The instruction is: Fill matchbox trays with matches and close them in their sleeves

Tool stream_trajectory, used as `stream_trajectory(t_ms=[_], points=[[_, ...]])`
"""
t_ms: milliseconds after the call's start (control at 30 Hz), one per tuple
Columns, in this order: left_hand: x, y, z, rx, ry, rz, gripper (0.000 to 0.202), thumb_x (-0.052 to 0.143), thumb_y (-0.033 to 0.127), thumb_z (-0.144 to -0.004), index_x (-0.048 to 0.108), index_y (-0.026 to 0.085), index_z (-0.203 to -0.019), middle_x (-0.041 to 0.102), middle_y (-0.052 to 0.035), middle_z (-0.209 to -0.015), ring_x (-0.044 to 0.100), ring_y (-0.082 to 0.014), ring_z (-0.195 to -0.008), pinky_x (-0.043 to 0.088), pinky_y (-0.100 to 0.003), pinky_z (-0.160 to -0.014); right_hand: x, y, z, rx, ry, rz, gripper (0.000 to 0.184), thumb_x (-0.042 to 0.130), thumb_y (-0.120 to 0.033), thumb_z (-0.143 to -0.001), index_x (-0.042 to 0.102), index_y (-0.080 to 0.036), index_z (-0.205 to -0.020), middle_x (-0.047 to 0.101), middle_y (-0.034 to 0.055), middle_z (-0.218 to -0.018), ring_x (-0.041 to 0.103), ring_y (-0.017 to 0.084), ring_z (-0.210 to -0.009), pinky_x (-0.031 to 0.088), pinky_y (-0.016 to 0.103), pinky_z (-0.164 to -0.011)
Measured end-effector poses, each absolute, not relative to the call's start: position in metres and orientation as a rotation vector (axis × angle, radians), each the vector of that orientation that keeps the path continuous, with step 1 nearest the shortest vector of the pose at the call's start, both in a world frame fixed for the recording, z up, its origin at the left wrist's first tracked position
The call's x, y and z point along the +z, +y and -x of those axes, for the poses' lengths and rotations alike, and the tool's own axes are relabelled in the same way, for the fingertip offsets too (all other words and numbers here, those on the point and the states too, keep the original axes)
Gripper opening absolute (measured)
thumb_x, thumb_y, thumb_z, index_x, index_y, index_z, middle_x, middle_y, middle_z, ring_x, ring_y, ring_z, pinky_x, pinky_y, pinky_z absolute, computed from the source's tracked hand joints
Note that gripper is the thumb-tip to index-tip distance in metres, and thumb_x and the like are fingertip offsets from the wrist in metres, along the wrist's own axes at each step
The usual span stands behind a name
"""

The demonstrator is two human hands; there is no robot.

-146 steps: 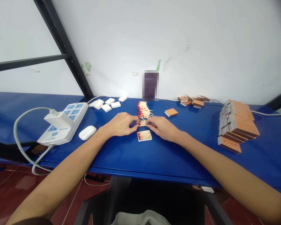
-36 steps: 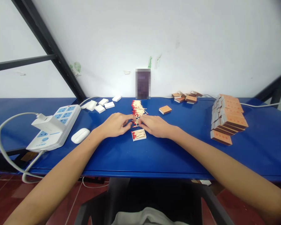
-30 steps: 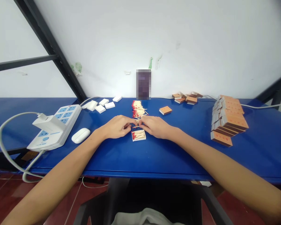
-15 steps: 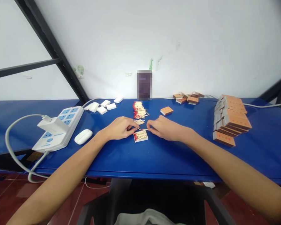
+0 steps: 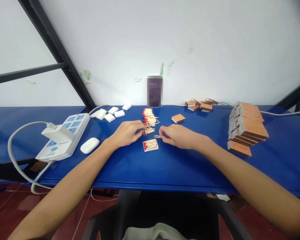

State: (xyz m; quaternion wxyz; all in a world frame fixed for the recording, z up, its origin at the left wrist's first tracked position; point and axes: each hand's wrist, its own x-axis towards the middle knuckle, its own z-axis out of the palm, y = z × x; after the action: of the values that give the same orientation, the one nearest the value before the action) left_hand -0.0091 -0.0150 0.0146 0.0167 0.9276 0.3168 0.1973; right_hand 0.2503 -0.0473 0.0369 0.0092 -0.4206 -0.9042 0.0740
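Observation:
An open white matchbox tray (image 5: 150, 149) lies on the blue table between my hands, partly filled with red-headed matches (image 5: 150, 144). My right hand (image 5: 176, 135) is closed, and a couple of matches (image 5: 156, 136) stick out leftward from its fingertips, behind the tray. My left hand (image 5: 128, 133) pinches at the near end of the loose matches, its thumb and fingers closed around what looks like a match (image 5: 144, 133); the fingers partly hide it. Beyond them a heap of matches (image 5: 150, 116) stretches back toward the wall, heads mostly to the left.
Several white trays (image 5: 110, 117) lie back left, near a power strip (image 5: 73, 125) with a charger and a white earbud case (image 5: 90, 145). An orange matchbox sleeve (image 5: 178, 118) lies right of the heap. More sleeves (image 5: 205, 106) sit by the wall; stacked matchboxes (image 5: 248, 125) stand far right.
My left hand has moved back from above the tray to the loose matches. My right hand has drawn slightly to the right and away from the tray, with matches in its fingers.

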Motion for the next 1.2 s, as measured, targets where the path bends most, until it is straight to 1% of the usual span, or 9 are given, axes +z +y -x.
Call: stream_trajectory(t_ms=[267,367,500,600,867,967,1033,1100,1200], points=[[0.014,-0.015,0.009,0.623,0.99,-2.905,0.032,0.043,0.012,-0.092,0.069,0.02,-0.109,0.07,-0.0052,-0.113,0.065,-0.0187,-0.102,0.05,-0.03,-0.084,0.034,-0.05,-0.244,0.166,-2.864,1.419,0.014,0.046,-0.025,-0.098,0.057,-0.018,-0.1,0.068,0.0073,-0.083,0.061,0.018,-0.067,0.029,0.027,-0.056],[0.017,-0.017,0.008,0.683,1.032,-2.883,0.032,0.042,0.014,-0.094,0.068,0.019,-0.111,0.069,-0.0059,-0.113,0.065,-0.0173,-0.096,0.049,-0.029,-0.079,0.034,-0.048,-0.246,0.156,-2.86,1.405,0.013,0.045,-0.024,-0.098,0.056,-0.017,-0.1,0.067,0.0066,-0.08,0.059,0.017,-0.064,0.029,0.027,-0.056],[0.021,-0.02,0.008,0.685,1.174,-2.85,0.023,0.05,0.024,-0.091,0.068,0.017,-0.103,0.069,-0.0038,-0.091,0.06,-0.015,-0.073,0.044,-0.028,-0.067,0.039,-0.053,-0.246,0.238,-2.791,1.318,0.011,0.046,-0.024,-0.098,0.056,-0.018,-0.1,0.064,0.0031,-0.073,0.054,0.015,-0.059,0.028,0.026,-0.056],[0.025,-0.024,0.008,0.596,1.103,-2.828,0.018,0.054,0.03,-0.088,0.066,0.017,-0.09,0.063,0.0,-0.072,0.054,-0.0135,-0.063,0.04,-0.027,-0.064,0.046,-0.064,-0.239,0.37,-2.777,1.19,0.011,0.048,-0.025,-0.097,0.057,-0.019,-0.098,0.062,0.0004,-0.07,0.05,0.013,-0.056,0.027,0.026,-0.056],[0.036,-0.033,0.006,0.364,0.923,-2.738,0.026,0.054,0.028,-0.085,0.051,0.018,-0.061,0.049,0.0035,-0.054,0.038,-0.0094,-0.05,0.029,-0.026,-0.054,0.045,-0.073,-0.229,0.408,-2.805,1.06,0.01,0.048,-0.023,-0.096,0.058,-0.019,-0.095,0.056,-0.0019,-0.066,0.043,0.012,-0.055,0.026,0.027,-0.057],[0.04,-0.033,0.008,0.295,0.887,-2.603,0.032,0.052,0.029,-0.087,0.049,0.017,-0.058,0.042,0.0043,-0.05,0.032,-0.0086,-0.048,0.027,-0.026,-0.051,0.045,-0.071,-0.232,0.451,-2.719,1.045,0.014,0.046,-0.027,-0.098,0.056,-0.019,-0.102,0.059,0.0006,-0.077,0.049,0.014,-0.062,0.031,0.027,-0.059],[0.041,-0.032,0.01,0.257,0.867,-2.504,0.036,0.05,0.031,-0.09,0.05,0.017,-0.057,0.039,0.0046,-0.049,0.029,-0.0084,-0.048,0.026,-0.025,-0.049,0.044,-0.069,-0.235,0.489,-2.681,0.978,0.021,0.048,-0.032,-0.098,0.055,-0.019,-0.113,0.062,0.0052,-0.096,0.055,0.016,-0.073,0.037,0.027,-0.065],[0.041,-0.031,0.01,0.212,0.84,-2.422,0.036,0.051,0.033,-0.091,0.053,0.017,-0.059,0.042,0.0042,-0.051,0.032,-0.0083,-0.048,0.027,-0.024,-0.048,0.04,-0.068,-0.236,0.529,-2.678,0.917,0.035,0.053,-0.039,-0.096,0.053,-0.02,-0.125,0.059,0.0093,-0.114,0.058,0.018,-0.085,0.043,0.03,-0.072],[0.038,-0.031,0.01,0.163,0.819,-2.352,0.032,0.052,0.035,-0.091,0.059,0.016,-0.067,0.048,0.0032,-0.055,0.038,-0.0086,-0.051,0.031,-0.023,-0.049,0.034,-0.065,-0.237,0.587,-2.692,0.899,0.04,0.058,-0.04,-0.094,0.056,-0.019,-0.128,0.059,0.0096,-0.115,0.059,0.02,-0.093,0.047,0.033,-0.08]])
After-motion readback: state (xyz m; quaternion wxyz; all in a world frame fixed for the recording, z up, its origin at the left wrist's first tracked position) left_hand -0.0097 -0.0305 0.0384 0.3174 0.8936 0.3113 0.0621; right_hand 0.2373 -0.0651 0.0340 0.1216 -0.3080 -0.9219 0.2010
